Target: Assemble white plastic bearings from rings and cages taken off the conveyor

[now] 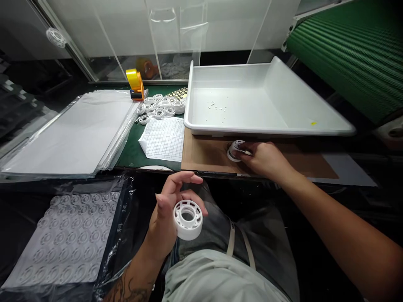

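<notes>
My left hand (pixel 168 209) is over my lap with fingers curved and partly spread, cradling a white plastic ring (pixel 188 226) with slots around its top face and a hole through the middle. My right hand (pixel 264 157) reaches to the brown board at the table's front edge. Its fingertips close on a second white plastic ring part (pixel 234 150) that stands on the board. A small pale piece shows by those fingers, too little of it to name.
Behind the brown board (pixel 204 153) sits a large white tray (pixel 233 128) with small scraps. Several white rings (pixel 159 112), a gridded paper sheet (pixel 163 138), an orange tape dispenser (pixel 136 86) and bagged white sheets (pixel 69 130) lie left. A clear-wrapped tray of rings (pixel 72 235) is lower left.
</notes>
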Tool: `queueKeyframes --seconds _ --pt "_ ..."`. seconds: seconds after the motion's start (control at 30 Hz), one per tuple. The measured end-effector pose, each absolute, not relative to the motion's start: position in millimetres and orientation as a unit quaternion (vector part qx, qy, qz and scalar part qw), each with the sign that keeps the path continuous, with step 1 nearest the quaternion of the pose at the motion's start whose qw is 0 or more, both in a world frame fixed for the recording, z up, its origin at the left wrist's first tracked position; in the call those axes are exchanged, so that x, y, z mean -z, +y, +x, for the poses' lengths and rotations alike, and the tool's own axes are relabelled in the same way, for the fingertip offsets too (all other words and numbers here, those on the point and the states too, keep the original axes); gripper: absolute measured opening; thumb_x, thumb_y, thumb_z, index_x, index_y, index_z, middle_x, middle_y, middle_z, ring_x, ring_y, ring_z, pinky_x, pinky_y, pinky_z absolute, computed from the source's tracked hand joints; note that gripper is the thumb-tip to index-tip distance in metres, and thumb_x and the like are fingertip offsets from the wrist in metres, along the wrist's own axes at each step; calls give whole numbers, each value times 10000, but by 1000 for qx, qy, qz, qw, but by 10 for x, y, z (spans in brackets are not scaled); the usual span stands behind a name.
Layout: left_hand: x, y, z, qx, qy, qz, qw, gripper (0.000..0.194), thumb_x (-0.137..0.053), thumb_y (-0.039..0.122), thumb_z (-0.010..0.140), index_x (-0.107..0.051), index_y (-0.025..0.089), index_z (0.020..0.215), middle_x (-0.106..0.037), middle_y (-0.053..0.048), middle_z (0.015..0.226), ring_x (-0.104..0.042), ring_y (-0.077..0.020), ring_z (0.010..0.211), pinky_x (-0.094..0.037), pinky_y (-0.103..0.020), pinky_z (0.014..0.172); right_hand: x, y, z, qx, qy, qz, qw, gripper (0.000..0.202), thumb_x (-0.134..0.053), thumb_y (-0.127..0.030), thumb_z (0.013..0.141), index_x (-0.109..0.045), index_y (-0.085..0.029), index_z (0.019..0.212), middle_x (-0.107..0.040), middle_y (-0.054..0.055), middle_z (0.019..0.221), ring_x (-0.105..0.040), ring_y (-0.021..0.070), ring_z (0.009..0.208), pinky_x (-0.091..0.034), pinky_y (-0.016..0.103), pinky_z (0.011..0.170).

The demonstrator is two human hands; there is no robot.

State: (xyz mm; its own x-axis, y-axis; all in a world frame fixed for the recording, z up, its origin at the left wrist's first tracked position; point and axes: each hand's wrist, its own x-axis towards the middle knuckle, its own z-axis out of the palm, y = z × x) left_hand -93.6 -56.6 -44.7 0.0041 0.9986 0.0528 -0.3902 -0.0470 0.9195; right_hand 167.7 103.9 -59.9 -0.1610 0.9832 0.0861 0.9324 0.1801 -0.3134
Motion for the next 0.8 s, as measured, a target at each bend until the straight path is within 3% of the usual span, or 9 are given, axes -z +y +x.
queueKeyframes --seconds 0.2,0.3,0.4,0.5,0.6,0.7,0.8 --pt "385 -589 -971 -603 337 394 606 711 -502 859 912 -737 265 1227 -703 -101 1234 -730 -167 673 -551 -267 538 639 1013 1728 -88 -756 -630 152 246 -760 -386 952 -860 -224 1107 -807 93 981 -765 365 950 -564 341 720" --pt "364 -591 -953 -604 320 397 612 708 -482 849 929 -740 272 1248 -702 -91 1227 -735 -157 677 -555 -256 552 520 933 1774 -78 -760 -608 215 242 -716 -371 944 -848 -201 1055 -802 100 969 -757 356 904 -568 361 740" --pt "343 -595 -931 -604 315 399 614 715 -484 854 923 -741 274 1254 -705 -92 1225 -733 -158 675 -557 -258 553 281 675 1722 -69 -768 -565 294 311 -670 -435 972 -824 -181 1064 -769 87 857 -712 295 727 -553 352 678" --pt "316 -606 -896 -605 320 402 609 705 -480 857 924 -742 284 1241 -707 -84 1216 -728 -155 675 -548 -253 549 42 287 1540 -144 -835 -407 341 260 -671 -417 1064 -782 -192 1131 -715 26 779 -606 178 559 -480 279 561" --pt "290 -619 -863 -604 324 399 609 714 -484 864 914 -735 280 1239 -707 -84 1205 -725 -160 675 -576 -273 568 -61 -52 1313 -251 -874 -231 346 256 -592 -385 1174 -722 -166 1175 -648 0 752 -547 124 552 -384 249 528" --pt "279 -628 -850 -600 329 394 614 724 -492 871 904 -724 280 1251 -710 -84 1199 -717 -164 686 -603 -296 598 -33 -225 1158 -300 -873 -189 335 361 -491 -425 1217 -708 -142 1161 -593 -17 703 -489 115 529 -334 266 526" --pt "279 -632 -846 -595 341 391 614 740 -482 885 895 -718 278 1247 -712 -84 1185 -709 -163 680 -585 -281 567 38 -262 1089 -337 -869 -175 317 406 -450 -446 1228 -703 -133 1176 -640 -8 714 -523 115 539 -343 277 547"
